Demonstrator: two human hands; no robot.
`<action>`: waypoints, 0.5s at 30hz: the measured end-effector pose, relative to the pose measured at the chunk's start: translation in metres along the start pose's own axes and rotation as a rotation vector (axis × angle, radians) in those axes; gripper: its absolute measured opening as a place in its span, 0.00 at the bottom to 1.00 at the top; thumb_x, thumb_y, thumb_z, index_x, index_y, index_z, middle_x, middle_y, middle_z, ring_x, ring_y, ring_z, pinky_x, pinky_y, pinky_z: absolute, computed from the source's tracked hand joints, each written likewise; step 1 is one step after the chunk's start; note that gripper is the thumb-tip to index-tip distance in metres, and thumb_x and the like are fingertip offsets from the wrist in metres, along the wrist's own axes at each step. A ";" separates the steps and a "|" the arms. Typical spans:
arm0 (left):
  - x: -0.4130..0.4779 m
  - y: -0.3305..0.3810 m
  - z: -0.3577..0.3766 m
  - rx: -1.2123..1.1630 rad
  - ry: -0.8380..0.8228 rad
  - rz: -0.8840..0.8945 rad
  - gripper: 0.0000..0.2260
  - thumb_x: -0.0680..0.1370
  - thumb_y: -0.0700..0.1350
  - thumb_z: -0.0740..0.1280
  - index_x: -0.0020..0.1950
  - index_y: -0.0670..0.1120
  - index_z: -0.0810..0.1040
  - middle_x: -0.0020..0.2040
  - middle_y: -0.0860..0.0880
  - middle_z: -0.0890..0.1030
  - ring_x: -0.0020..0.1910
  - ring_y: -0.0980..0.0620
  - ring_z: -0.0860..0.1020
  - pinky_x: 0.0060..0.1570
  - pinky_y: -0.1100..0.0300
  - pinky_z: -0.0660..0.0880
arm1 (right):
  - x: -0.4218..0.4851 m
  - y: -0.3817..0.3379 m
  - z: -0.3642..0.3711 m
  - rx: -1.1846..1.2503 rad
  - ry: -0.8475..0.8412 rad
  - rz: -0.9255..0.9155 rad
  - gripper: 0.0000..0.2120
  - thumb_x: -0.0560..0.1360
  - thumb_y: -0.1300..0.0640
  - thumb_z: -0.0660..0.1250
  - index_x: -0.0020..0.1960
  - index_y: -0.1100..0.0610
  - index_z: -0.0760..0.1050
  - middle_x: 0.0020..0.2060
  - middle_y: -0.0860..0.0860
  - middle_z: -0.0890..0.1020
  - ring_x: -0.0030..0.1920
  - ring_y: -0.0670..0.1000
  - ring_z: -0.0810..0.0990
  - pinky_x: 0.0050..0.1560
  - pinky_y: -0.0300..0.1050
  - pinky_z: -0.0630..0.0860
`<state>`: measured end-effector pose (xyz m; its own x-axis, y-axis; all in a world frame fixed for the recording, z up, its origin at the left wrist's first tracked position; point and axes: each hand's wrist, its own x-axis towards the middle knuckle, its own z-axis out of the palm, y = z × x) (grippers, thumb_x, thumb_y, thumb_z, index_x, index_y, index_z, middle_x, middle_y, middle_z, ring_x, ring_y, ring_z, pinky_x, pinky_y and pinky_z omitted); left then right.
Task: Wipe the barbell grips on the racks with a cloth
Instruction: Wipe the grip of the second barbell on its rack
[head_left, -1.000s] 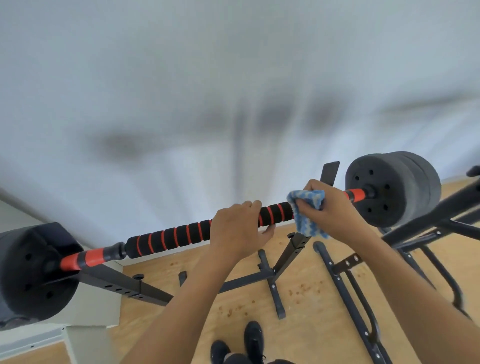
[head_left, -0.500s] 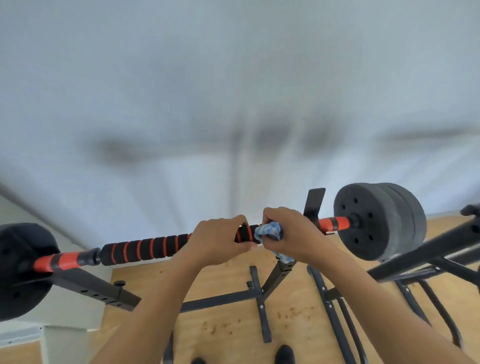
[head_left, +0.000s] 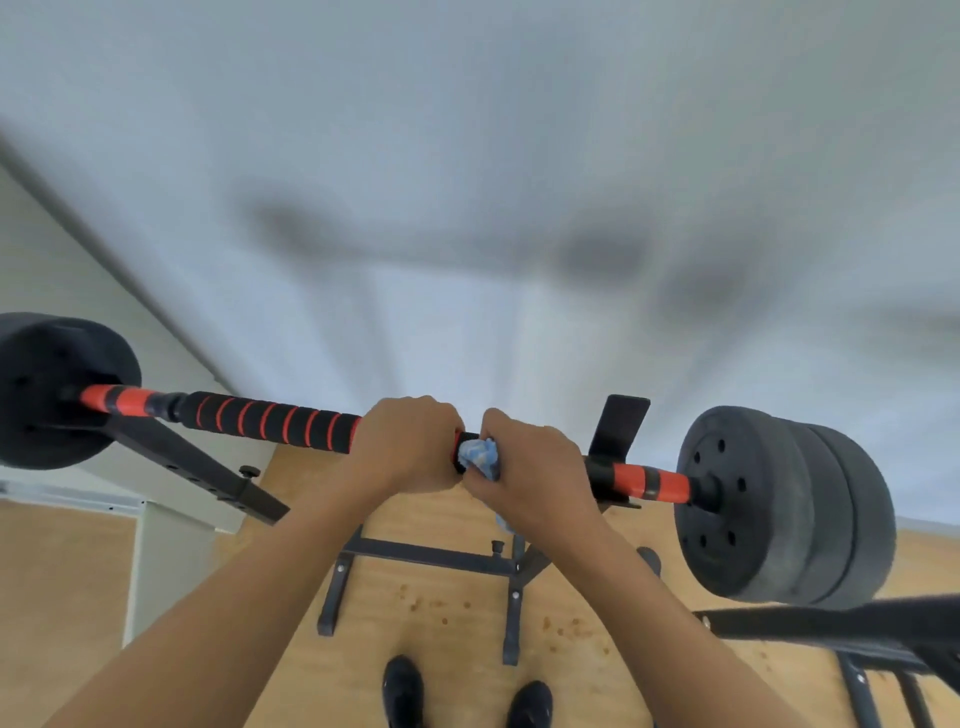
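Wiping the barbell's foam sleeve (head_left: 270, 418) with a cloth (head_left: 480, 457), mid-bar.
Right hand (head_left: 535, 467) grip pinches the crumpled blue-white cloth against ribbed black foam with red rings; left hand (head_left: 410, 447) grip wraps the sleeve just left of it. Black steel rack (head_left: 621, 431) and round matte plates (head_left: 769, 504) sit at right.

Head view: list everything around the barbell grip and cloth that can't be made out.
All in the head view:
1. cloth: mostly hidden inside the right hand; only a blue-white bit shows.
2. foam grip beneath the hands: covered by the left hand and right hand.
3. left weight plate: cut off by the left edge.
4. shoes: cut off by the bottom edge.
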<state>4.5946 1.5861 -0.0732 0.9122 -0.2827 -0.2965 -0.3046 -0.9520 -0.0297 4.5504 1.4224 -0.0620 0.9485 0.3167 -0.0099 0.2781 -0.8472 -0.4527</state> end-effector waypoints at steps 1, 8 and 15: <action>-0.003 0.003 0.002 0.023 0.049 -0.014 0.07 0.74 0.52 0.66 0.39 0.51 0.78 0.32 0.54 0.78 0.30 0.54 0.77 0.35 0.59 0.76 | -0.002 0.001 0.002 -0.036 0.021 -0.029 0.12 0.77 0.46 0.65 0.45 0.50 0.64 0.31 0.44 0.70 0.35 0.51 0.74 0.36 0.44 0.62; -0.008 0.002 0.014 -0.009 0.215 0.002 0.08 0.76 0.52 0.65 0.38 0.51 0.74 0.31 0.54 0.76 0.28 0.55 0.73 0.32 0.60 0.66 | 0.005 0.002 0.002 -0.004 0.055 0.041 0.10 0.78 0.47 0.64 0.45 0.49 0.64 0.33 0.44 0.74 0.36 0.48 0.76 0.40 0.46 0.72; -0.008 0.000 0.058 -0.049 0.803 0.108 0.14 0.70 0.35 0.65 0.34 0.49 0.62 0.26 0.52 0.63 0.26 0.49 0.61 0.33 0.56 0.58 | 0.017 -0.005 0.006 0.129 0.059 0.220 0.07 0.78 0.51 0.65 0.45 0.51 0.68 0.35 0.45 0.76 0.39 0.48 0.78 0.44 0.47 0.75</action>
<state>4.5715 1.5954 -0.1266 0.8024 -0.3542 0.4803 -0.4073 -0.9133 0.0070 4.5641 1.4345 -0.0653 0.9923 0.1022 -0.0703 0.0461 -0.8303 -0.5555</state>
